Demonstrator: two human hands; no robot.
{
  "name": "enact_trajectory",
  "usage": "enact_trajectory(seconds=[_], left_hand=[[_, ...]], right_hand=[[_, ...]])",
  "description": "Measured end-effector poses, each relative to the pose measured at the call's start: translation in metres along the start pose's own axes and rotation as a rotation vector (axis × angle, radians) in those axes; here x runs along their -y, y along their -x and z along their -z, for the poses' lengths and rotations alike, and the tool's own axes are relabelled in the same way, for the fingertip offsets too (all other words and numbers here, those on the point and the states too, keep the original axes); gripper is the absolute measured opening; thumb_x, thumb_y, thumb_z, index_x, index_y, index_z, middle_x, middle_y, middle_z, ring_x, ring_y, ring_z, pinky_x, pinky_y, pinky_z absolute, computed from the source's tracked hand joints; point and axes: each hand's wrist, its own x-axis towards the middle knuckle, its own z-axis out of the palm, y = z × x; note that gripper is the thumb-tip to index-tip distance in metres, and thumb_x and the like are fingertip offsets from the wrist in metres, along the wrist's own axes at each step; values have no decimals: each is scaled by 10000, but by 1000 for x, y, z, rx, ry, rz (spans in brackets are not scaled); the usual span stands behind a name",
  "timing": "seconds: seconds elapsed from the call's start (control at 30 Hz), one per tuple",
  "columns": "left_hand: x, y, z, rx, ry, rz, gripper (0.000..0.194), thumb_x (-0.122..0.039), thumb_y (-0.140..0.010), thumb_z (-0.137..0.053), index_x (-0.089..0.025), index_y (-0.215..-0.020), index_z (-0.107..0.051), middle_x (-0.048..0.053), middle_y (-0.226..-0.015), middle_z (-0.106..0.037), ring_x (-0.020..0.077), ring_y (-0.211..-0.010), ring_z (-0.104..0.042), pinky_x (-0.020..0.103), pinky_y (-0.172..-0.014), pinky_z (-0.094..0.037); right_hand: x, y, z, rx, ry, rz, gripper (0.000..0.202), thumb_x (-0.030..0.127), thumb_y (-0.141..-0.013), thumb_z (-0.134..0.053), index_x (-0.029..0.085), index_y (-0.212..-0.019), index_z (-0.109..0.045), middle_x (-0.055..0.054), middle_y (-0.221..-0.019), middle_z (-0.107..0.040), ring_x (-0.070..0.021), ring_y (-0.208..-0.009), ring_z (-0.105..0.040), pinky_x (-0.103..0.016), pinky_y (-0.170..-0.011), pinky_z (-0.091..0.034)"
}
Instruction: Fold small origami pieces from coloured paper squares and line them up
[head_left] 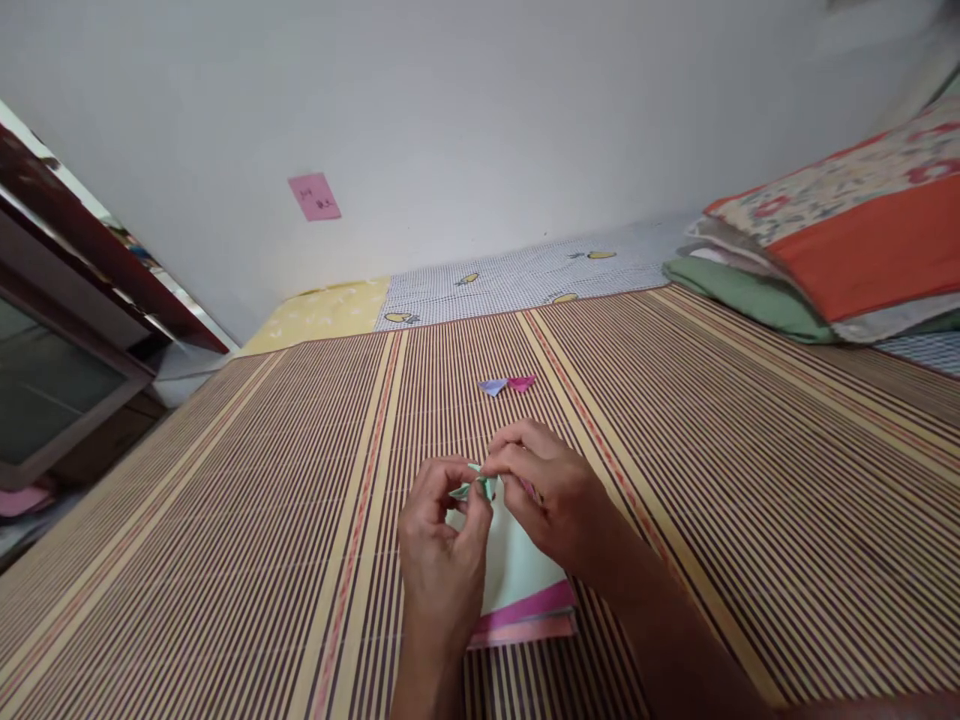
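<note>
Folding, likely: your left hand point(444, 528) and right hand point(555, 492) pinch green paper point(490, 488), lower center. Next likely needs firm pressing.

No lettering can be read for certain. On the pink note point(314, 197), on the wall point(510, 110) above the yellow cloth point(326, 309), stand a few dark handwritten marks, too small and blurred to make out.

Your left hand point(442, 530) and right hand point(551, 495) pinch a folded green paper point(486, 488); a paper stack point(521, 560) lies below them, two folded triangles point(493, 387) (one lilac, one magenta) beyond, on the striped mat point(465, 420).
</note>
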Motion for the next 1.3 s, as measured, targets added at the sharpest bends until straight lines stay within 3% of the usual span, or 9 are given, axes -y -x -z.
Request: enact_trajectory(seconds=[0.1,0.3,0.47,0.7,0.93,1.07,1.2,1.3], left_hand=[[2,-1,1,21,15,41,70,-195,-928,-613,-216,-868,-644,29,-980,-666,167,-821,-638,285,-732,-505],[2,-1,4,31,197,201,96,-288,-917,-658,-210,-865,-637,15,-917,-675,142,-710,-617,257,-652,-491],[-1,-3,5,98,360,306,129,-298,-891,-693,-203,-854,-615,8,-861,-697,148,-713,-658,254,-658,-496],[1,-6,9,129,392,295,101,-276,-891,-694,-201,-869,-631,13,-967,-710,132,-738,-674,242,-673,-492],[3,-5,10,169,296,326,131,-316,-911,-668,-207,-857,-619,-5,-836,-703,117,-623,-572,248,-633,-462],[5,-5,12,151,227,301,102,-290,-917,-654,-209,-864,-619,-19,-780,-694,112,-592,-554,244,-627,-448],[6,-5,12,175,232,267,86,-278,-931,-634,-213,-876,-622,-12,-786,-692,129,-641,-606,247,-634,-457],[6,-4,9,196,221,208,88,-288,-938,-627,-216,-888,-638,-1,-789,-679,149,-687,-633,256,-653,-481]], right_hand=[[0,0,4,50,86,8,192,9,-866,-526,157,-894,-644,-78,-990,-631,-225,-942,-594,-354,-835,-465],[3,0,9,92,119,52,203,100,-1001,-492,144,-876,-647,-69,-908,-642,-208,-880,-598,-332,-795,-464],[8,1,8,175,173,68,198,78,-987,-512,157,-899,-671,-44,-846,-609,-200,-814,-573,-318,-719,-431],[12,0,17,246,60,-26,240,27,-965,-461,148,-975,-669,-55,-908,-590,-188,-828,-554,-309,-730,-440],[14,1,14,303,240,-42,214,-23,-863,-511,167,-876,-607,-34,-876,-572,-192,-807,-511,-323,-707,-379],[13,1,11,307,279,-87,152,28,-892,-536,160,-834,-584,-45,-878,-587,-198,-822,-533,-329,-720,-381],[9,1,6,252,182,-176,202,104,-963,-508,158,-782,-581,-37,-819,-589,-183,-772,-559,-314,-693,-384],[7,2,2,158,123,-302,192,84,-910,-569,166,-736,-575,-10,-761,-587,-157,-689,-544,-291,-641,-368]])
